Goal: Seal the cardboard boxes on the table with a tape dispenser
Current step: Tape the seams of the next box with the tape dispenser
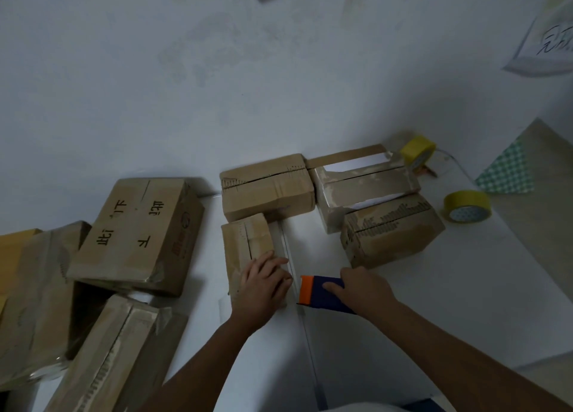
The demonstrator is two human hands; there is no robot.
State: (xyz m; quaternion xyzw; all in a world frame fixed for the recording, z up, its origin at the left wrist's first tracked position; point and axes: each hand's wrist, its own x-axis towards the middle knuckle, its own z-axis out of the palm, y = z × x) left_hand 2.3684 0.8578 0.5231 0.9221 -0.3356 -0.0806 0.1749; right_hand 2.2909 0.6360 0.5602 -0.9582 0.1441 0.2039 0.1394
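Pale wall (155, 70), dim light; handwritten paper sign (552, 39) upper right; white table (403, 318).

My left hand (263, 283) rests flat on the small cardboard box (248, 244) on the white tabletop (325, 247). My right hand (362, 290) has its grip around the blue and orange tape dispenser (321, 294) just beside it. Two yellow tape rolls (466, 206) lie beyond the other boxes.

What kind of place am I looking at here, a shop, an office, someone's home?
Probably a small packing or shipping station, though the room itself can't be told. A white table holds several cardboard boxes, spare yellow tape rolls lie nearby, and the right hand holds a tape dispenser.
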